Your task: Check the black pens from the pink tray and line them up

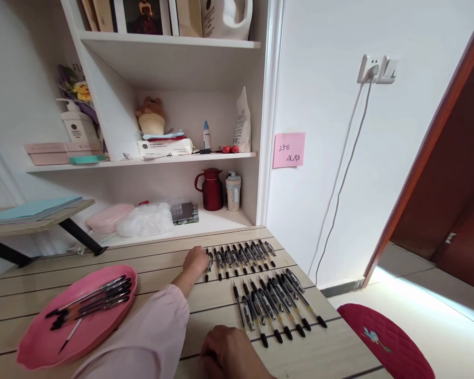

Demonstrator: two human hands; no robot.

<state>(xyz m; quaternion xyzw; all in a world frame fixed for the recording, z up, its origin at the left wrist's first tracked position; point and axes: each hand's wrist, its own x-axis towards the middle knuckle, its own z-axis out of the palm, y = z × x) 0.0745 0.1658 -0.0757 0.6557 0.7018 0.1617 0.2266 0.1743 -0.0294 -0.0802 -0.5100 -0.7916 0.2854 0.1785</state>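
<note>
My left hand, in a pink sleeve, reaches to the left end of the far row of pens. Its fingers are closed at the leftmost black pen, with the fingertips partly hidden. Nearer to me lies a second row of black-capped pens, side by side, some with caps apart from their barrels. My right hand rests low on the table beside that row's left end, fingers curled under; what they hold, if anything, is hidden. A pink plate on the left carries several more pens.
The striped wooden table meets a white shelf unit holding a red jug, a patterned cup and a plastic bag. A small raised stand is at left. A red stool stands at the right edge.
</note>
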